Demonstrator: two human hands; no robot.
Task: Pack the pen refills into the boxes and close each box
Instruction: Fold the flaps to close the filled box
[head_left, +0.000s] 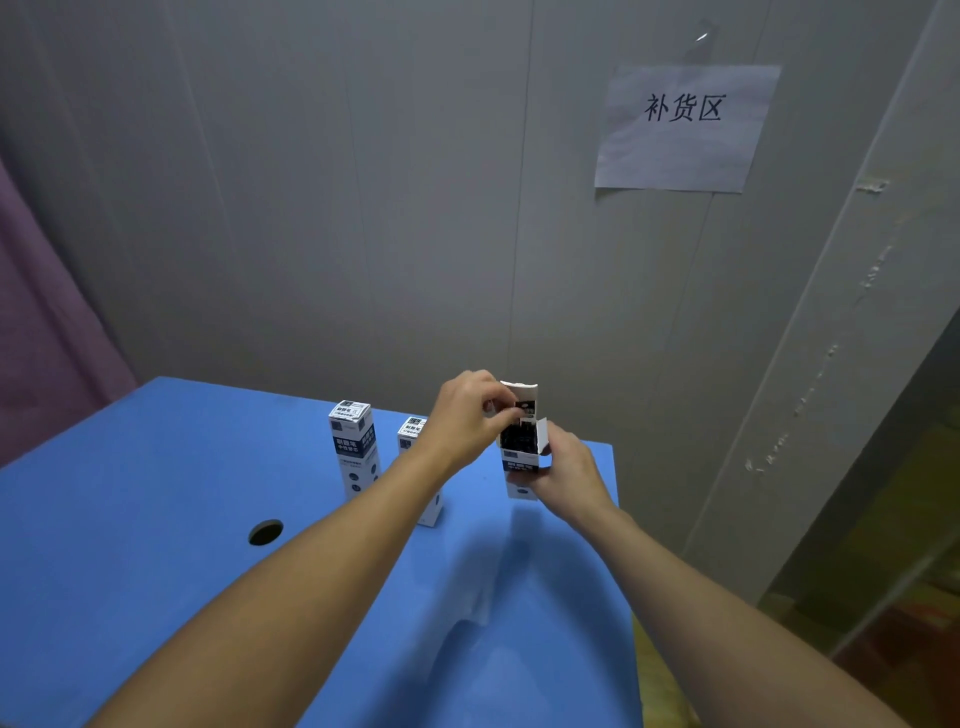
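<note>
An open box (522, 457) of dark refills (518, 434) is gripped by the right hand (563, 470); its lid flap (519, 397) is pinched by the left hand (467, 415) above the counter (156, 493).

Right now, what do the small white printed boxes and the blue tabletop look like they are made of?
The small white printed boxes, such as the closed one standing on the left, look like thin printed cardboard: folded flaps and crisp edges. The blue tabletop seems a smooth, matte painted or laminated board, with a round hole; its core cannot be told.

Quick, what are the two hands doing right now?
Left hand: pinches the top flap of the open box.
Right hand: grips that box's body.
</note>
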